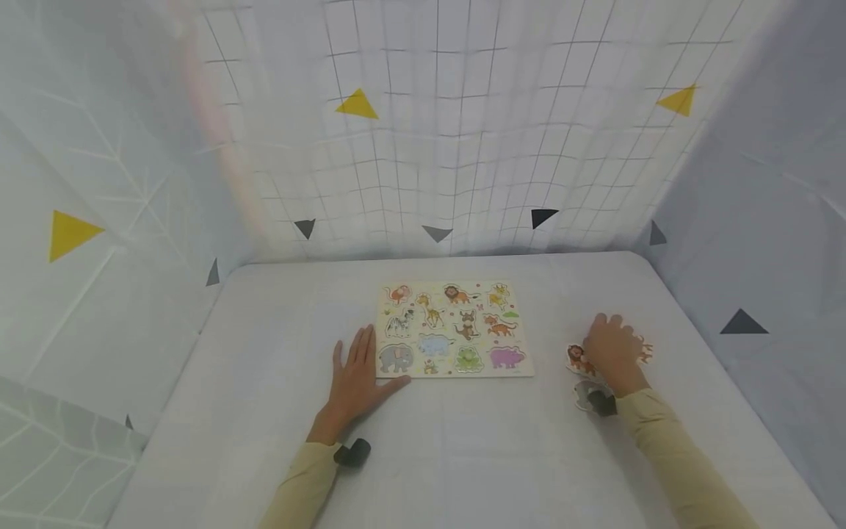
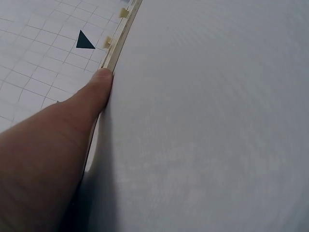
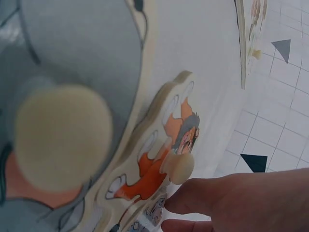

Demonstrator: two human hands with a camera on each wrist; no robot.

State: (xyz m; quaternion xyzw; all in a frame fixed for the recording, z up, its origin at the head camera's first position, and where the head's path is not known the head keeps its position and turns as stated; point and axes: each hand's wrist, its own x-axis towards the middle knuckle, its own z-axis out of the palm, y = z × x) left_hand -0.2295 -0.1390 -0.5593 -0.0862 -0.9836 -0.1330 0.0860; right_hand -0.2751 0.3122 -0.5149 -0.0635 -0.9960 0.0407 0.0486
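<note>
My left hand [image 1: 357, 382] rests at the lower left corner of an animal puzzle board [image 1: 456, 372]. Its fingers lie straight along the left side, with the thumb [image 2: 102, 79] on the near edge. To the right, my right hand [image 1: 616, 354] is low over several loose puzzle pieces. A lion piece [image 3: 149, 169] with a pale knob [image 3: 182, 168] lies beside its thumb. The thumb and a finger are close together at a grey-patterned piece [image 3: 155, 212]; I cannot tell whether they pinch it. An elephant piece [image 1: 583, 397] lies under the wrist, its knob [image 3: 63, 137] large in the right wrist view.
An orange-patterned piece [image 1: 646, 350] shows partly past the right hand. The white table [image 1: 449, 448] meets hanging sheets at the back and sides, the rear one with a grid [image 1: 463, 162]. A dark wrist camera [image 1: 353, 453] sits on the left wrist.
</note>
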